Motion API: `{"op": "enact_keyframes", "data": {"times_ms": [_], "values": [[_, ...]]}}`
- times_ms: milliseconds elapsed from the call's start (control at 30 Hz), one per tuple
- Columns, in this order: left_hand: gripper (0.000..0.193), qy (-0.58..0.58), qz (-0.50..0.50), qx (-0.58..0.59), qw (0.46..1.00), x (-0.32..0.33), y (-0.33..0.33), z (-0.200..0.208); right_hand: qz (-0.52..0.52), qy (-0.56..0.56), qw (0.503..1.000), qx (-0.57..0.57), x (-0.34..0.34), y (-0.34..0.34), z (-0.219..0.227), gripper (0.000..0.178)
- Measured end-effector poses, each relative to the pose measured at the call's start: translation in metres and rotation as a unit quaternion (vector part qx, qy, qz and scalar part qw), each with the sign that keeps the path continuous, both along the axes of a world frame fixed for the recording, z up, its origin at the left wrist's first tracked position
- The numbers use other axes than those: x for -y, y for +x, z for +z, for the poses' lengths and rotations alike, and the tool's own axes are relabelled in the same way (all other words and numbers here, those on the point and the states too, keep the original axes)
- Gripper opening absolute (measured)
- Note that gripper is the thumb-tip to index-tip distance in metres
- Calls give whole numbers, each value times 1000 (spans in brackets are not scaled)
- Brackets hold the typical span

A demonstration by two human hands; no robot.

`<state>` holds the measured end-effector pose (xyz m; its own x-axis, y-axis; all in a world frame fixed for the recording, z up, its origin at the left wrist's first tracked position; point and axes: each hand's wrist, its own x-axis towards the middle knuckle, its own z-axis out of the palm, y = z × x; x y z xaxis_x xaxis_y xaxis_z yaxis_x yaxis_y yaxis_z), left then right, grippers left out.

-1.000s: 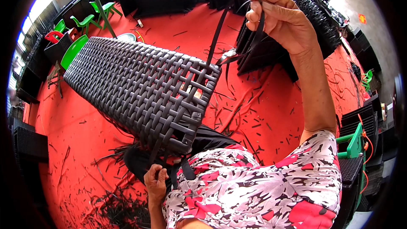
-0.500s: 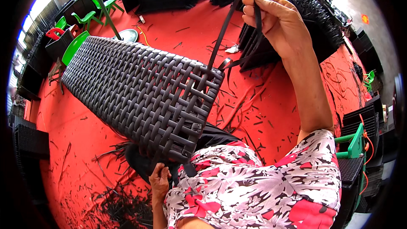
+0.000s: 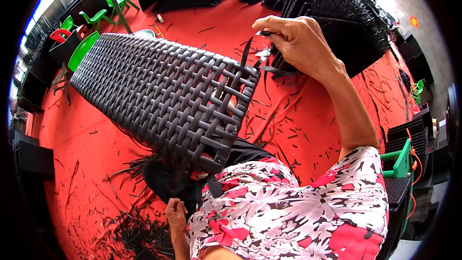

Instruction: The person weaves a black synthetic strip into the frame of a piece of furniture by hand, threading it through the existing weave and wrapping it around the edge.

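The right hand [image 3: 301, 43] is raised high, its forearm running up from the flowered sleeve [image 3: 308, 207], wrist bent so the palm faces down. Its fingers are curled tight and pinch a thin black weaving strip [image 3: 250, 50], which loops down from the fingertips to the near corner of the woven panel [image 3: 163, 91]. The strip looks taut between hand and corner.

The panel is a long dark grey piece of flat plastic wicker, woven in a basket pattern. It lies across the person's lap and reaches out over the red floor [image 3: 86, 144] toward the far left corner of the room. Its near end is loosely finished, with open gaps between the strands.

The left hand [image 3: 175, 212] is low, below the panel's near end, fingers closed into a loose fist on dark strands hanging under the weave; I cannot tell just which ones it grips.

Short black offcuts [image 3: 134, 233] litter the floor, thickest by the left hand. A stack of dark woven frames [image 3: 346, 24] stands behind the right hand. Green plastic chairs [image 3: 98, 17] stand at the far left edge of the floor, and a green stool [image 3: 402, 156] sits at the right edge.
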<state>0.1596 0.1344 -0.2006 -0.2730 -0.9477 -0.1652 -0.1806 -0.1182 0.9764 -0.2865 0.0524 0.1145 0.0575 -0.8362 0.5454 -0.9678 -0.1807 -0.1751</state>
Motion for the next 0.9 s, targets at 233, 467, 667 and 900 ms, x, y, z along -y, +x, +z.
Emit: {"op": "enact_keyframes", "data": {"times_ms": [233, 467, 667, 900], "values": [[9, 51, 27, 1, 998, -19, 33, -9, 69, 170, 970, 161, 4, -3, 1, 23], [8, 51, 28, -7, 998, -27, 42, -7, 46, 135, 988, -66, 7, 1, 1, 20], [8, 45, 31, -21, 998, -29, 37, 0, 20, 46, 978, -203, 14, 5, -3, 14], [6, 24, 20, 19, 999, -25, 24, 12, -29, 99, 995, 0, 14, -5, 4, 19]]}}
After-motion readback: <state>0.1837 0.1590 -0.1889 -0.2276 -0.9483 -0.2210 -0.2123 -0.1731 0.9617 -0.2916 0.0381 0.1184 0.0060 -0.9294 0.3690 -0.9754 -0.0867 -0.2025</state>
